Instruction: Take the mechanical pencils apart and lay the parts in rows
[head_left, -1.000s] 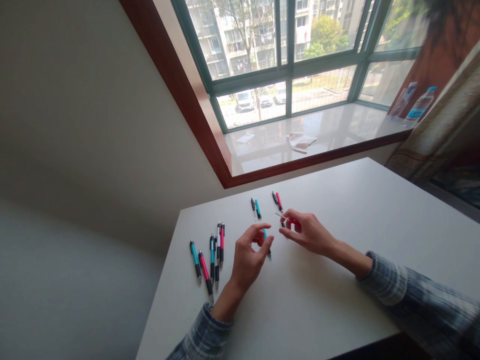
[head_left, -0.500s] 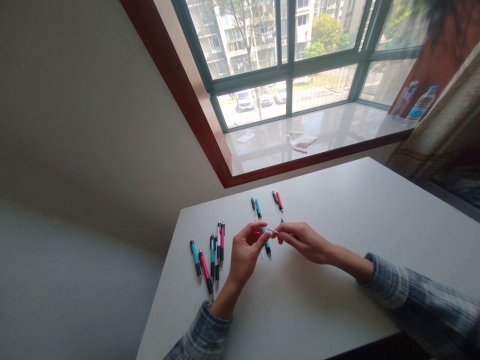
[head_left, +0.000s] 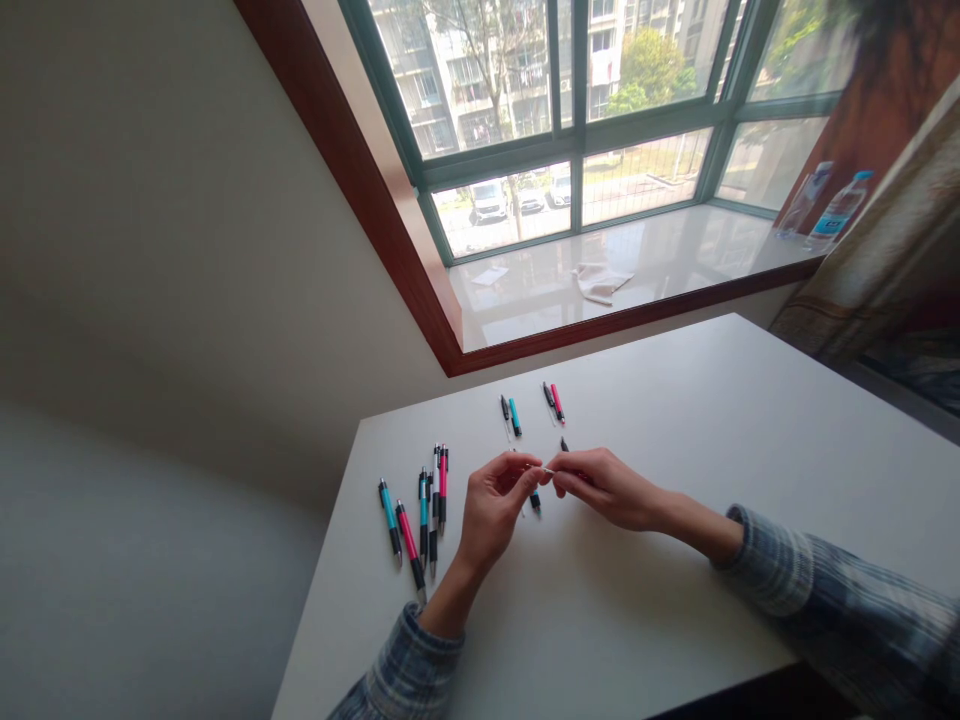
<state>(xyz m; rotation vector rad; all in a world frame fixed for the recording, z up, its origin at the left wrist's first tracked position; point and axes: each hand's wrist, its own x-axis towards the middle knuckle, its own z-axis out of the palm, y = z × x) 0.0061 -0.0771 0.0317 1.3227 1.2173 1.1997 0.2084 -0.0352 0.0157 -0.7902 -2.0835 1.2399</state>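
Above the white table, my left hand and my right hand meet fingertip to fingertip. A thin pale pen refill is pinched between them, one end in each hand; most of it is hidden by fingers. Beneath the left fingertips lies a teal-and-black pen barrel, partly covered. Just behind the right fingers a black pen part shows. Farther back are a teal barrel and a pink barrel, each beside a black clip part and a thin refill.
Several whole pens, teal, pink and white with black grips, lie left of my left hand. Behind the table, the window sill holds a crumpled cloth, a paper piece and two plastic bottles.
My fingertips have come closer together along the refill, so less of it shows. The left fingers have closed in toward its end. The pens on the table lie as before.
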